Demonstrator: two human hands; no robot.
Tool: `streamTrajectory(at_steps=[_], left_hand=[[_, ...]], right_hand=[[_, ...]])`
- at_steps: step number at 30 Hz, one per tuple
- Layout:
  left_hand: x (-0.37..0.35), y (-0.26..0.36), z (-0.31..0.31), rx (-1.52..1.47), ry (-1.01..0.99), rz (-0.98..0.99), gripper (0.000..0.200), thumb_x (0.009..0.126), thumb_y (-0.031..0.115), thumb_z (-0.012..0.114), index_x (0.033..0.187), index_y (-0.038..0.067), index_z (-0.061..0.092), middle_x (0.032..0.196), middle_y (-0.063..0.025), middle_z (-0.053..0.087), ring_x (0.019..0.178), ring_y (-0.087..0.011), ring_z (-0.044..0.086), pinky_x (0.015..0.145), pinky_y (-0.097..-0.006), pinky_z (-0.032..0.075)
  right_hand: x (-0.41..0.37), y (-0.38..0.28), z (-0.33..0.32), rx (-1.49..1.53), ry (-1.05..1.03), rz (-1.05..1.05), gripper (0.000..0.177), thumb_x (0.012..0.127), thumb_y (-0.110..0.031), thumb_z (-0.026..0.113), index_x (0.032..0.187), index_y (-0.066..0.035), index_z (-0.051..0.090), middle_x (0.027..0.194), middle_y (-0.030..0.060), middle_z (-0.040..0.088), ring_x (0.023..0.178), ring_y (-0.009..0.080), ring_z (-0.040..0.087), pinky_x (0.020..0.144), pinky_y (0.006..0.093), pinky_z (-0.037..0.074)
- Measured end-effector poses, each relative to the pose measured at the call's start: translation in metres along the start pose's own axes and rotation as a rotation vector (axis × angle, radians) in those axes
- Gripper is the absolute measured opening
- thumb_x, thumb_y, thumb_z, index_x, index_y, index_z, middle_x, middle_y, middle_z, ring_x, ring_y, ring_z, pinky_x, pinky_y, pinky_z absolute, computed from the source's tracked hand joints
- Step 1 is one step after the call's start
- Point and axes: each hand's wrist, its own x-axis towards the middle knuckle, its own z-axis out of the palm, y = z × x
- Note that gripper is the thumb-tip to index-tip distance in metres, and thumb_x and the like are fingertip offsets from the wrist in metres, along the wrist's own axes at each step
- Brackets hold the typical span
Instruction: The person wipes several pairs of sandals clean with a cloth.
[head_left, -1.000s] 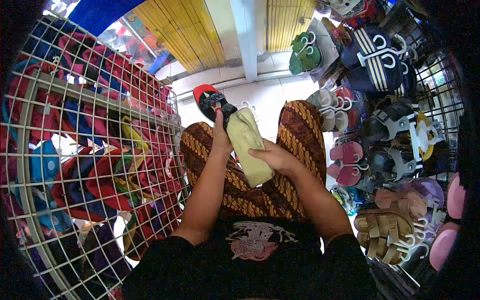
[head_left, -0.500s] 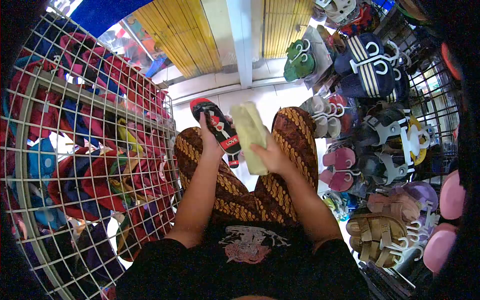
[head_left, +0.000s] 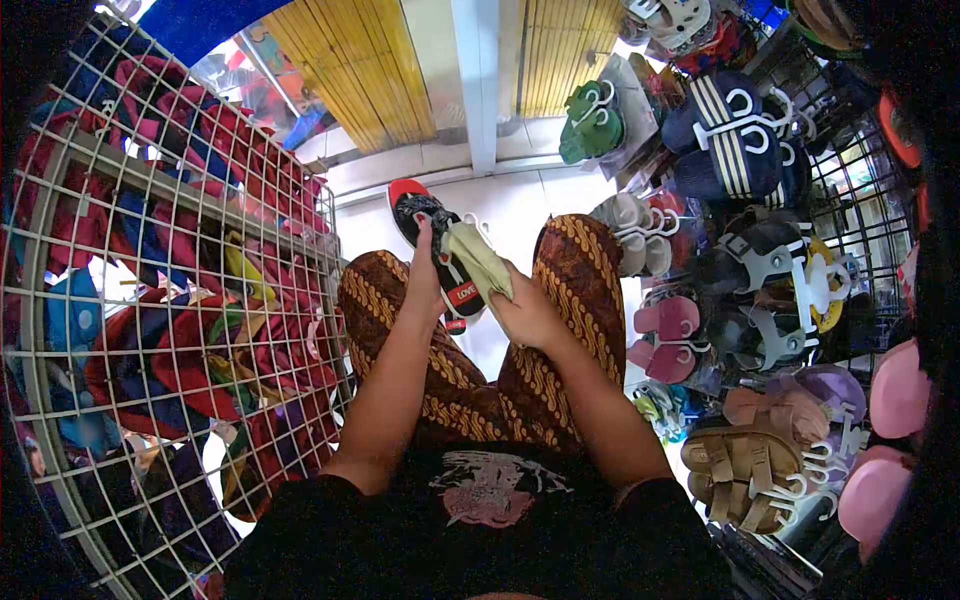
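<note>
My left hand (head_left: 426, 270) grips a pair of black and red sandals (head_left: 405, 205) along its left edge, thumb on top. The word "LOVE" shows on a red patch near the lower end, and a white hanger hook pokes out beside the pair. In my right hand (head_left: 525, 312) is a pale yellow-green cloth (head_left: 478, 258), bunched and lying against the right side of the upper sandal. Both hands are over the gap between my knees. How the right fingers sit under the cloth is hidden.
A white wire grid (head_left: 190, 250) with colourful goods behind it stands close on my left. On my right, racks hold navy striped slides (head_left: 735, 135), brown sandals (head_left: 745, 470) and pink sandals (head_left: 668, 335). Ahead are a pale post (head_left: 482, 90) and yellow slatted panels (head_left: 350, 75).
The cloth has come left and onto the sandal, folding from a long flat shape into a smaller bunch. My right hand moved slightly with it; the left hand keeps its hold.
</note>
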Motion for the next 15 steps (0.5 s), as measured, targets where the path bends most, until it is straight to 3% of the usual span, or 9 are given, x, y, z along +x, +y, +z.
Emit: streamTrajectory(at_steps=[2, 6, 7, 11, 15], left_hand=[[0.001, 0.002, -0.003, -0.019, -0.012, -0.035, 0.061, 0.094, 0.062, 0.050, 0.122, 0.009, 0.060, 0.112, -0.0109, 0.067, 0.100, -0.0256, 0.067, 0.090, -0.0425, 0.055], [0.000, 0.001, -0.001, -0.036, -0.051, -0.088, 0.063, 0.094, 0.062, 0.051, 0.125, 0.007, 0.060, 0.115, -0.0123, 0.067, 0.101, -0.0262, 0.066, 0.091, -0.0418, 0.054], [-0.001, 0.000, 0.000, -0.065, -0.067, -0.075, 0.064, 0.093, 0.063, 0.051, 0.124, 0.007, 0.060, 0.115, -0.0120, 0.067, 0.101, -0.0261, 0.065, 0.091, -0.0420, 0.054], [0.003, 0.009, -0.011, -0.100, -0.013, -0.013, 0.061, 0.090, 0.066, 0.053, 0.112, 0.010, 0.062, 0.102, -0.0091, 0.067, 0.095, -0.0251, 0.066, 0.088, -0.0425, 0.054], [0.017, 0.009, -0.034, -0.138, 0.071, 0.046, 0.061, 0.090, 0.068, 0.052, 0.107, 0.010, 0.062, 0.091, -0.0086, 0.067, 0.086, -0.0242, 0.067, 0.083, -0.0438, 0.056]], right_hand=[[0.004, -0.002, -0.003, -0.122, -0.068, 0.098, 0.054, 0.089, -0.007, 0.055, 0.141, 0.000, 0.041, 0.117, 0.0235, 0.064, 0.108, 0.0338, 0.064, 0.094, 0.0411, 0.048], [0.011, 0.024, 0.009, -0.127, 0.134, -0.138, 0.052, 0.091, -0.010, 0.056, 0.141, -0.001, 0.041, 0.116, 0.0249, 0.064, 0.108, 0.0363, 0.064, 0.095, 0.0421, 0.047], [0.015, 0.029, 0.013, -0.093, 0.116, -0.108, 0.056, 0.091, -0.013, 0.058, 0.143, -0.004, 0.040, 0.118, 0.0250, 0.063, 0.110, 0.0351, 0.063, 0.096, 0.0417, 0.047], [0.013, 0.003, -0.006, -0.161, -0.190, 0.190, 0.060, 0.089, -0.018, 0.062, 0.144, -0.006, 0.041, 0.121, 0.0208, 0.064, 0.108, 0.0302, 0.064, 0.094, 0.0396, 0.048], [0.012, 0.024, -0.003, -0.140, -0.352, 0.121, 0.051, 0.091, -0.015, 0.062, 0.140, -0.006, 0.048, 0.115, 0.0153, 0.066, 0.101, 0.0224, 0.064, 0.090, 0.0357, 0.050]])
